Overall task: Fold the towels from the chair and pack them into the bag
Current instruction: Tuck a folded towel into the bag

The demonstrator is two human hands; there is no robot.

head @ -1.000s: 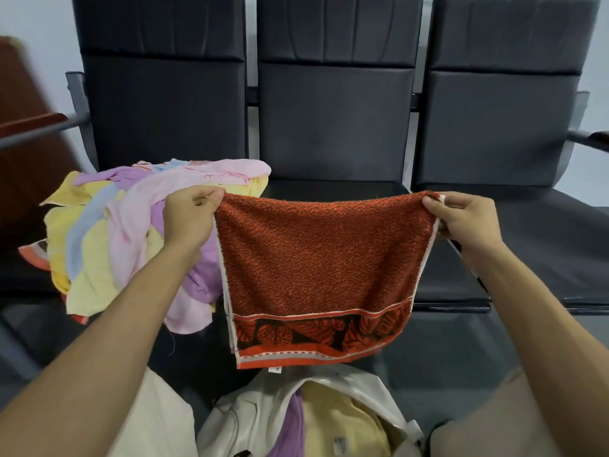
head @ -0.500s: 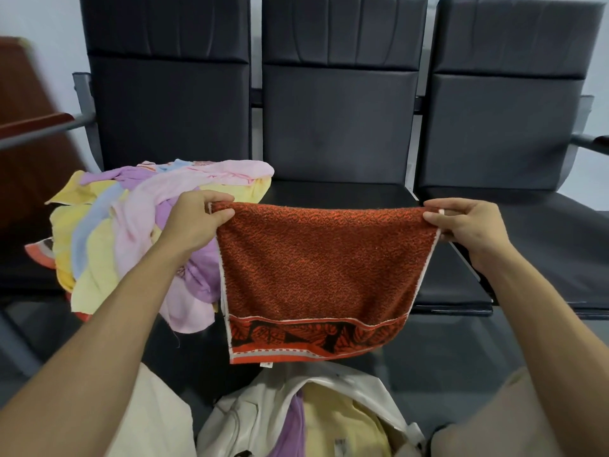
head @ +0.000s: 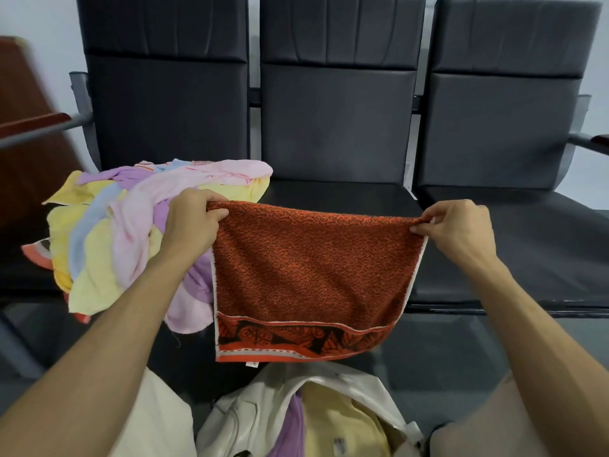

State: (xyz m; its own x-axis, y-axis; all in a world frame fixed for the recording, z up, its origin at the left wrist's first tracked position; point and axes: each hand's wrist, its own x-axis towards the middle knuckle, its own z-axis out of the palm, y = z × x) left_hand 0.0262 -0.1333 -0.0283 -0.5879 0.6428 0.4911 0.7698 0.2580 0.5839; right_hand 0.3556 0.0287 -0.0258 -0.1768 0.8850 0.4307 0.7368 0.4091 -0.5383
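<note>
left hand (head: 191,222), right hand (head: 458,229): pinching red towel (head: 309,268) top corners | top edge slightly lower than before

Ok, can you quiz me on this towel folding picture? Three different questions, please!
1. True or false: the left hand and the right hand each pinch a top corner of the red towel.
2. The pastel towel pile lies on which seat? A left, B middle, C right.
3. Fill the gap: the white bag holds a yellow towel and a ____ one.

Key: 1 true. 2 A, the left seat. 3 purple.
</note>
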